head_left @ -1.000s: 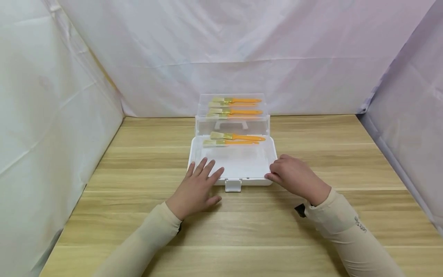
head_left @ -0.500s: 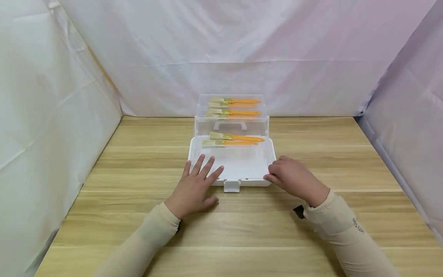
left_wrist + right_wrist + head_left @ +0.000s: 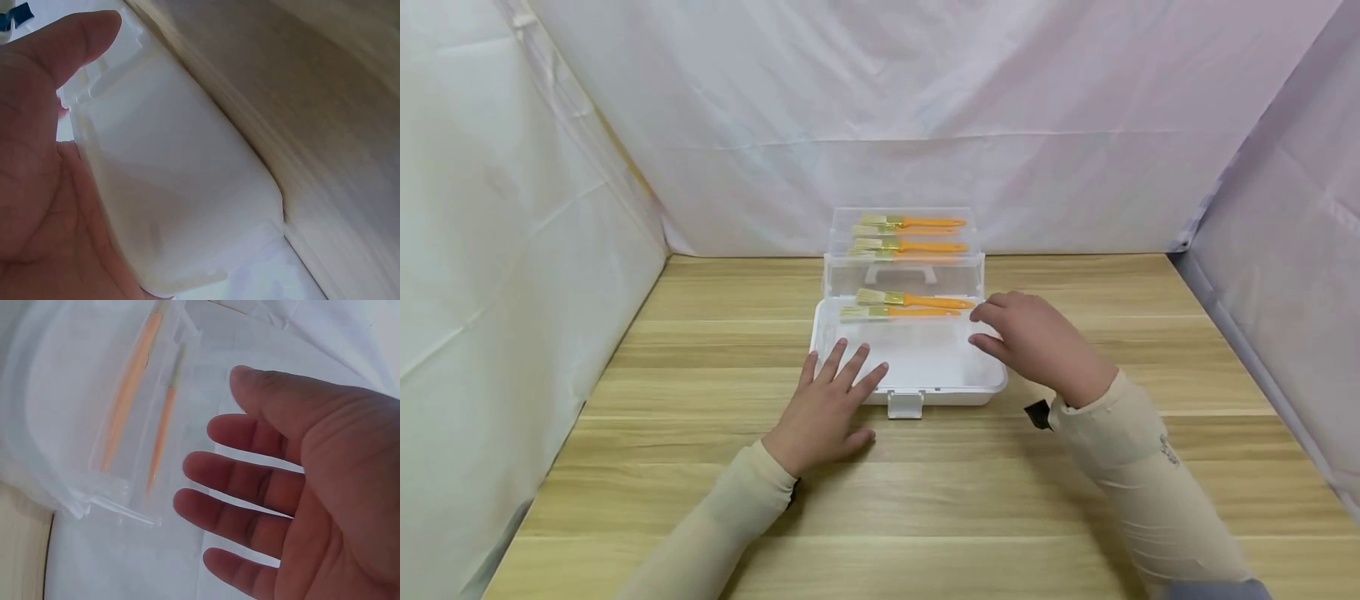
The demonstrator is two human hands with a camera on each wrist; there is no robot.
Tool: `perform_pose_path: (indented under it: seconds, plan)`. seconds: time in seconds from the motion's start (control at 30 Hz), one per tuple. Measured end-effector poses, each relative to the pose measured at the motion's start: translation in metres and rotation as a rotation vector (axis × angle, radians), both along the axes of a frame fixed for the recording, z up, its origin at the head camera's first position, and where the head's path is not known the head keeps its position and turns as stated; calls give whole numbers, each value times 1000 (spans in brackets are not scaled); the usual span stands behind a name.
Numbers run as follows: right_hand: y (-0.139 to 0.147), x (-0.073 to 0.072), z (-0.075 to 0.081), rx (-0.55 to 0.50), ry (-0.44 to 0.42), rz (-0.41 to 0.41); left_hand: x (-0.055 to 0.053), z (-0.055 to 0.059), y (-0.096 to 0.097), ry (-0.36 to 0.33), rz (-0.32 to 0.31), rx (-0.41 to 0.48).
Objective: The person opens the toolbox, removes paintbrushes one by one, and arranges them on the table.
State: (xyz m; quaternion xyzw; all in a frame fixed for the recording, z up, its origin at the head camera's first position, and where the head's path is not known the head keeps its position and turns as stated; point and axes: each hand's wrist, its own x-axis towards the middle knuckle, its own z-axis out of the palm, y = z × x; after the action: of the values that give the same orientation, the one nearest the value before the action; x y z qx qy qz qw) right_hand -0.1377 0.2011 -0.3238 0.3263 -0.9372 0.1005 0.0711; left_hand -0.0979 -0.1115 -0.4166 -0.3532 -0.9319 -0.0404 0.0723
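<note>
A white plastic case lies open, its clear lid part raised at the back. My left hand rests spread over the case's front left edge, and the left wrist view shows its palm beside the white side wall. Over the right side of the case hovers my right hand, thumb and fingers apart and holding nothing. Near its fingertips is the orange handle of a paintbrush; a second paintbrush lies just in front. Several more paintbrushes show in the raised part, partly blurred by clear plastic.
A white latch hangs at the case's front. The case stands on a wooden table. White cloth walls enclose the back and both sides.
My right hand has let go of the case's front right corner and moved up and back towards the paintbrush handles, its fingers parting. My left hand has stayed in place.
</note>
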Motion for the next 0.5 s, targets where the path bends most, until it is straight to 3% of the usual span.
perform_pose_path:
  seconds: [0.5]
  plan:
    - [-26, -38, 5, 0, 8, -22, 1, 0, 0, 11, -3, 3]
